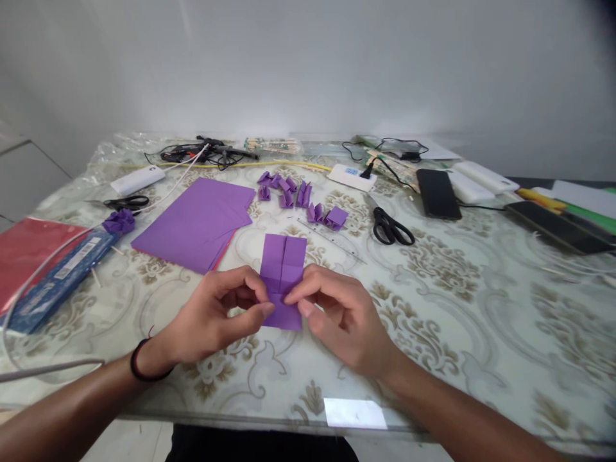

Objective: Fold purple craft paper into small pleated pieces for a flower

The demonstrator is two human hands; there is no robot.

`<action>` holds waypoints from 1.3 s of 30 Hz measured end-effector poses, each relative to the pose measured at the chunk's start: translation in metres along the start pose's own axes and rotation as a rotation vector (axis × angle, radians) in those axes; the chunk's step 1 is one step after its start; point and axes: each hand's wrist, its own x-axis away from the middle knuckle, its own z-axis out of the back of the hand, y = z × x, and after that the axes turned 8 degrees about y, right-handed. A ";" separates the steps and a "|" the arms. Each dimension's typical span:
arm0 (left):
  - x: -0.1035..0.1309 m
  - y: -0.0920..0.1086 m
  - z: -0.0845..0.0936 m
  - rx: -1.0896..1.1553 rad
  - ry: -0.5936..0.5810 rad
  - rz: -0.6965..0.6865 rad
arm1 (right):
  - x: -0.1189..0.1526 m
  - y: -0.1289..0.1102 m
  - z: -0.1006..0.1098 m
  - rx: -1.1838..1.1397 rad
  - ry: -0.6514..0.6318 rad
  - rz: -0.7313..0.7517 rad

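Note:
A creased piece of purple paper (283, 256) is held between my hands just above the table's near half, its long side pointing away from me. Two flaps meet along a line down its middle, and cross creases show. My left hand (226, 308) pinches its left edge between thumb and forefinger. On the opposite edge my right hand (337, 311) has its thumb and forefinger closed on the paper. Beyond it lie several small folded purple paper pieces (287, 192). A stack of purple paper sheets (192, 218) rests to the left.
Black-handled scissors (392, 228) and a clear ruler (332, 240) lie beyond my right hand. Behind them are a white power strip (353, 178) and a phone (437, 194). At left are a crumpled purple paper flower (119, 221), a blue packet (67, 276) and more scissors (126, 203).

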 end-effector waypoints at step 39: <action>0.000 -0.001 0.004 0.036 -0.071 0.117 | -0.006 0.003 0.002 0.168 -0.029 -0.216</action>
